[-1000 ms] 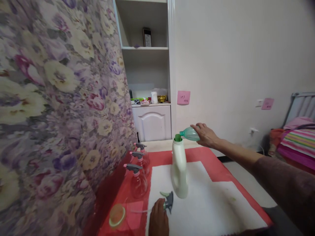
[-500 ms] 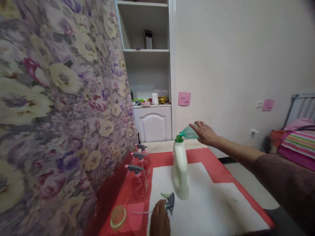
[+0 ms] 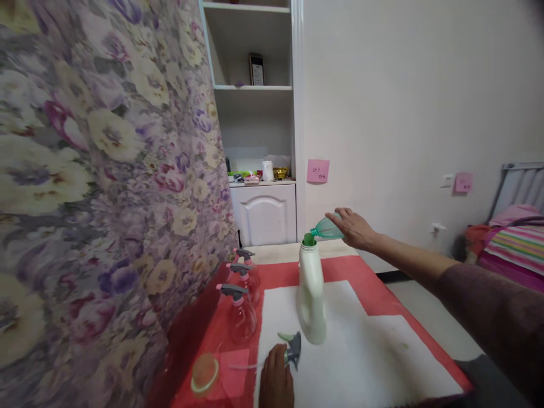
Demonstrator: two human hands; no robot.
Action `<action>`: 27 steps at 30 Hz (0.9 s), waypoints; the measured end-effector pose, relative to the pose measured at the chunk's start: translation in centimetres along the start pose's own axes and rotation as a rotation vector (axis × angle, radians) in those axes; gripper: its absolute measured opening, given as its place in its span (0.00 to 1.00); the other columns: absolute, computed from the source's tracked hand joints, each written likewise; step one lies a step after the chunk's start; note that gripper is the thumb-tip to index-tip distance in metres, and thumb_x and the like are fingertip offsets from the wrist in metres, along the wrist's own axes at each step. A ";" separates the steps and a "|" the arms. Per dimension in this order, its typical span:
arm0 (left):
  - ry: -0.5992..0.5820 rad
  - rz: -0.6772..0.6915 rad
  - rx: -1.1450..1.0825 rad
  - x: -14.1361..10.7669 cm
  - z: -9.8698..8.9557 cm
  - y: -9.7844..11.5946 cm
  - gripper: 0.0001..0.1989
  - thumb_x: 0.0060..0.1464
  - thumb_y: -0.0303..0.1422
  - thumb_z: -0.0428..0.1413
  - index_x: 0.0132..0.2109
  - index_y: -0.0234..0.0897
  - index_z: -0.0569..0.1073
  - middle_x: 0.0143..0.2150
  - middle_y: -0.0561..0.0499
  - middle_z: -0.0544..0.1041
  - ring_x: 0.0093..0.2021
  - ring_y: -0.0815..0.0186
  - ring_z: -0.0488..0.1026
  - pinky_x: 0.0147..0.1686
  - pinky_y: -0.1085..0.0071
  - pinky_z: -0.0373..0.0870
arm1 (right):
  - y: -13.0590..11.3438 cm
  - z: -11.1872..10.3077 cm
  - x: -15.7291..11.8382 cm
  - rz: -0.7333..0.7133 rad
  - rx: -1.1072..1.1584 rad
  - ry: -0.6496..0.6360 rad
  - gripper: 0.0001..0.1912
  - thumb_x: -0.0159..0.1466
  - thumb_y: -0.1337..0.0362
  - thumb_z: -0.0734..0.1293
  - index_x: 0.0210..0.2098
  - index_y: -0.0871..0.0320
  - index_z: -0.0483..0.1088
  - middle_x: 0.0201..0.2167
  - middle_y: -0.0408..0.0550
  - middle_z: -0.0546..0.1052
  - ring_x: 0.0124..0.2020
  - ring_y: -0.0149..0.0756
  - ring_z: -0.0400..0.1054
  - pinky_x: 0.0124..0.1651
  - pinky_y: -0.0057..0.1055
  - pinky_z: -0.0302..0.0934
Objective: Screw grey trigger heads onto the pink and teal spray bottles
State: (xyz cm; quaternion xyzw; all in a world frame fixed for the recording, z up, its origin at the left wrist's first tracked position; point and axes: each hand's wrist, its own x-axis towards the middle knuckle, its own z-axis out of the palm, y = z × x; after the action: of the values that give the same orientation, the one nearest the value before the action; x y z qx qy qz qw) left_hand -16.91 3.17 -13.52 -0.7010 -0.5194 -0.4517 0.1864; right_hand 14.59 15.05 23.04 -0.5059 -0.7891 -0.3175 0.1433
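Observation:
My right hand (image 3: 355, 228) is closed round a clear green bottle (image 3: 328, 228), tipped with its neck down to the left. The neck meets a green piece (image 3: 309, 239) in the mouth of a pale green jug (image 3: 312, 300); whether liquid runs out I cannot tell. The jug stands upright on white paper. Low in the view, my left hand (image 3: 277, 377) is closed round a grey and green spray head (image 3: 293, 351), whose thin tube points left. Three clear spray bottles (image 3: 243, 323) with grey and pink heads stand in a row to the left.
A round, green-rimmed lid or cup (image 3: 204, 374) is by a pink note (image 3: 235, 371) at the front left of the red-covered table (image 3: 340, 267). A floral curtain (image 3: 127, 170) borders the left side. Behind are a shelf cabinet (image 3: 264, 212) and a white wall.
The right hand and the tilted bottle have risen very slightly. The left hand, spray head and jug look the same.

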 end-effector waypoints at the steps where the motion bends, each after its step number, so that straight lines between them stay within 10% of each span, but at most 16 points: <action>1: -0.003 0.006 0.008 0.0 -0.1 0.0 0.18 0.58 0.25 0.45 0.54 0.36 0.71 0.49 0.43 0.79 0.48 0.57 0.77 0.45 0.60 0.76 | 0.0 0.0 0.0 -0.003 -0.003 -0.001 0.41 0.52 0.78 0.64 0.64 0.55 0.53 0.58 0.61 0.63 0.56 0.54 0.58 0.49 0.41 0.61; 27: -0.046 -0.045 -0.028 -0.3 0.1 -0.1 0.19 0.58 0.27 0.45 0.54 0.36 0.71 0.50 0.43 0.78 0.50 0.56 0.76 0.47 0.59 0.76 | -0.2 -0.5 0.1 -0.005 -0.038 0.006 0.40 0.53 0.80 0.61 0.64 0.53 0.53 0.58 0.59 0.64 0.57 0.53 0.58 0.50 0.42 0.60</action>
State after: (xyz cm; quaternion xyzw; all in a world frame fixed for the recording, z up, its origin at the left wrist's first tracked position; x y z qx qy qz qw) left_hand -16.99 3.17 -13.87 -0.7019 -0.5329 -0.4467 0.1542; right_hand 14.31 14.77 23.44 -0.5056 -0.7838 -0.3343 0.1354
